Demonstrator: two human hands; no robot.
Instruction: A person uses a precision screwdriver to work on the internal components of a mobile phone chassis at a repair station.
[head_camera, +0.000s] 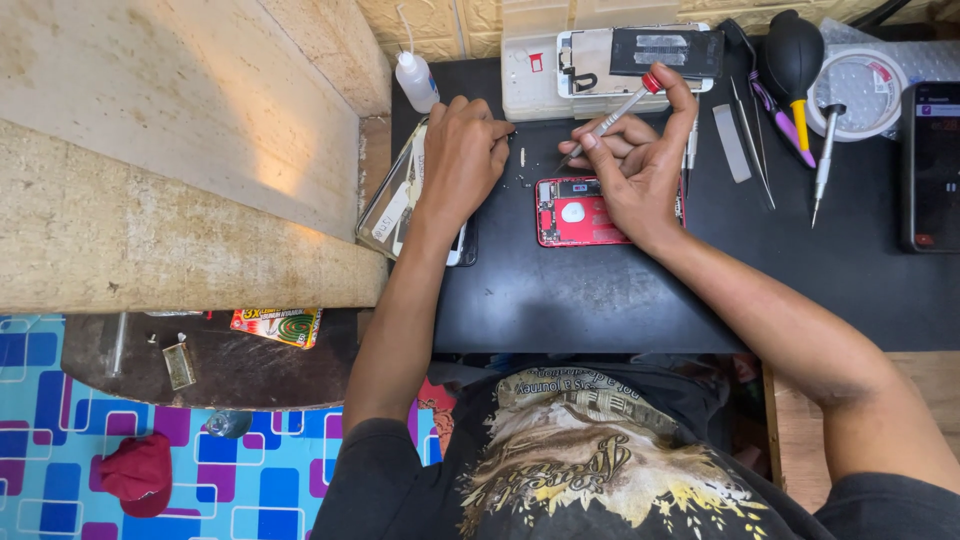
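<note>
An opened red phone body (572, 213) lies on the black work mat (600, 290). My right hand (635, 165) hovers over its top right and holds a thin silver screwdriver with a red cap (622, 108), tip pointing down-left toward the mat. My left hand (462, 155) rests to the left of the phone, fingertips pinched at something tiny near several loose screws (522, 170); what it pinches is too small to tell. Under my left wrist lies a detached phone screen (395, 200).
At the back stand a small white squeeze bottle (414, 80), a white parts tray (530, 85) with a phone panel (640, 55), a black dust blower (795, 55), a tape roll (868, 92), tweezers and screwdrivers (825, 160). A dark phone (932, 165) lies far right. A stone ledge (180, 160) borders the left.
</note>
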